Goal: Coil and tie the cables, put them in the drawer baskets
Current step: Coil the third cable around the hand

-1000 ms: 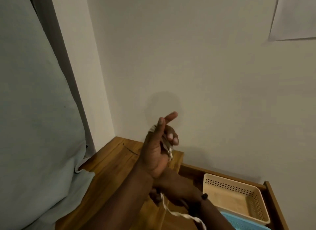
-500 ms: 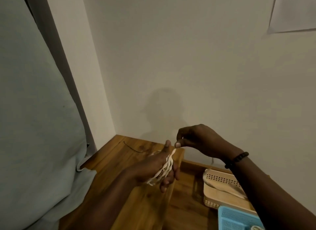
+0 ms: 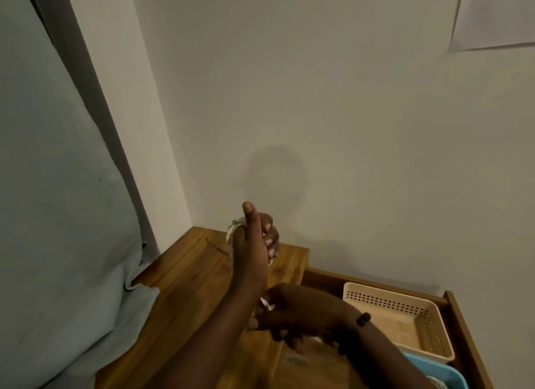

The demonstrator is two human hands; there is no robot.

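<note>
1. The left hand has risen since half a second ago, thumb up, fingers curled round the white cable coil.
2. The right hand has dropped below it, seemingly pinching the cable's tail.
3. The beige basket sits right of the right hand.

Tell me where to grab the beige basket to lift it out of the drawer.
Pinch the beige basket by its flared top rim on a long side, coming from above. It sits open-topped in the drawer, its near end beside the blue basket, so its sides look hard to reach.
</note>
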